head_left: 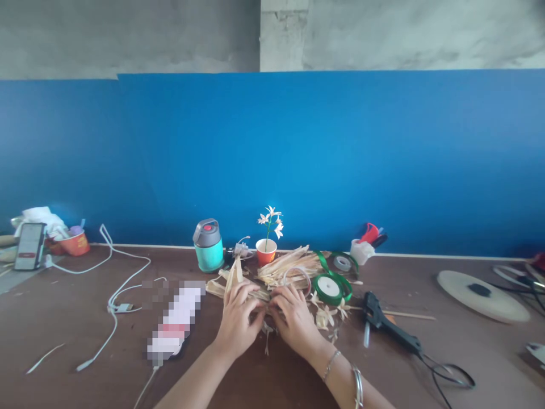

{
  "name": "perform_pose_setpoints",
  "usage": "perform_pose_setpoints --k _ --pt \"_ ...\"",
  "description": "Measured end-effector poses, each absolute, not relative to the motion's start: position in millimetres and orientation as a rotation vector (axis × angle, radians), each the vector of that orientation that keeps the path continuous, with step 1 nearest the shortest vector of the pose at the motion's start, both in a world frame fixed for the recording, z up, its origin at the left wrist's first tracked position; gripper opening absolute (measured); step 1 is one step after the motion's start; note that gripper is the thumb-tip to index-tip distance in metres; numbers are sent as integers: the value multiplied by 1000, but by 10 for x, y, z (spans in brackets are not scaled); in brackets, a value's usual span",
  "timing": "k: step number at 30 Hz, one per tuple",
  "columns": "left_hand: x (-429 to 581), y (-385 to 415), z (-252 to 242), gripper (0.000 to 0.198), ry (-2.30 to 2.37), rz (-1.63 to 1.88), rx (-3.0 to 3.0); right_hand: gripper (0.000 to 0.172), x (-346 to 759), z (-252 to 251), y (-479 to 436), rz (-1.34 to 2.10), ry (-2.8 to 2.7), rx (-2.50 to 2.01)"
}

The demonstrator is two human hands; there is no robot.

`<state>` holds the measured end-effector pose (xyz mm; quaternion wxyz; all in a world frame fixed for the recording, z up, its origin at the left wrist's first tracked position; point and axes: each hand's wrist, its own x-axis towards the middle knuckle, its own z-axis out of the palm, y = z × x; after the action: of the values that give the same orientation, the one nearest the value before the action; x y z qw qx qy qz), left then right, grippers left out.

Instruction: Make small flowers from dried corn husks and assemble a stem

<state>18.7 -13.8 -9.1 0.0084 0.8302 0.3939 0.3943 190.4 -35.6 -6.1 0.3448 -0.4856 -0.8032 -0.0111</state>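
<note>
My left hand (242, 318) and my right hand (294, 318) meet low over the table, fingers curled in and fingertips nearly touching. A pale dried corn husk (235, 274) sticks up from behind my left fingers, which are closed on it. The fingers of my right hand are pinched together, and what lies between them is hidden. Behind the hands is a heap of dried husk strips (292, 268). Small pale husk flowers (326, 316) lie just right of my right hand. A roll of clear tape (298, 269) stands beyond its knuckles.
A green ribbon spool (328, 287) and black glue gun (389, 326) lie to the right. Behind stand a paper cup (266, 257) holding a flower stem and a teal flask (209, 255). At left are a blurred-out phone (176, 321) and white cables (114, 292).
</note>
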Motion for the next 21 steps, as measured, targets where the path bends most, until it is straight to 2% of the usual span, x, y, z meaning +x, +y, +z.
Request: perform_pose_setpoints --k 21 --pt "231 -213 -52 14 1274 1257 2602 12 1804 -52 -379 -214 -2120 -1254"
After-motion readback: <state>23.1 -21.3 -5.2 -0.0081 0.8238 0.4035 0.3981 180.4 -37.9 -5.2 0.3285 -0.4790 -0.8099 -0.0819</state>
